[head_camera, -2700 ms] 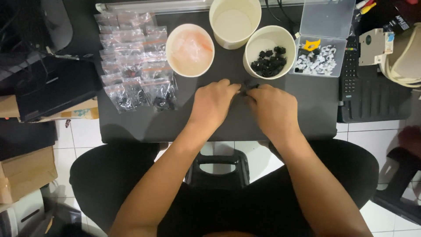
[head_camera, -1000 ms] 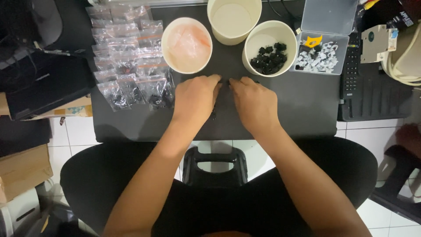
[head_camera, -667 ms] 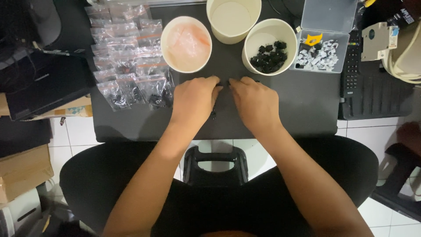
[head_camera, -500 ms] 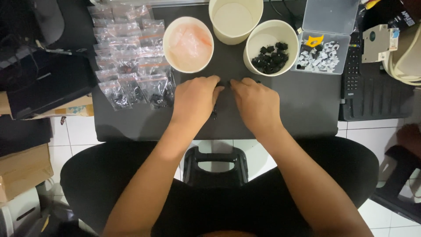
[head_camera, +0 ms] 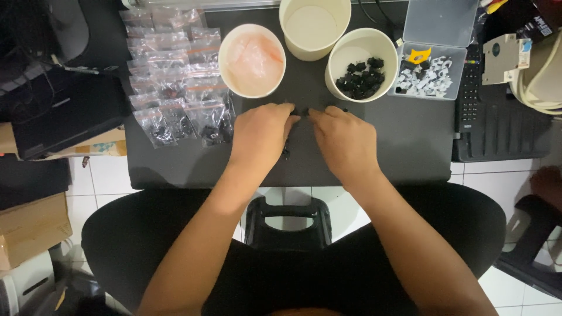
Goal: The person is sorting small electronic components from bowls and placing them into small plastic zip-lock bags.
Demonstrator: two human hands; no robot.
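Part (head_camera: 304, 110): small, black (mostly hidden), btwn both hands' fingertips.

Room around my seat: furniture and floor.
Dark grey table (head_camera: 175, 169) ahead; white tiled floor (head_camera: 108, 172) beneath; black stool (head_camera: 287, 219) near me; cardboard boxes (head_camera: 32, 228) left.

Small black part (head_camera: 304, 111) mostly hidden btwn fingertips.

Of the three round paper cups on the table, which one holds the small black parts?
The right cup, nearest the right hand. The left cup holds pinkish clear bags, and the back cup looks empty.
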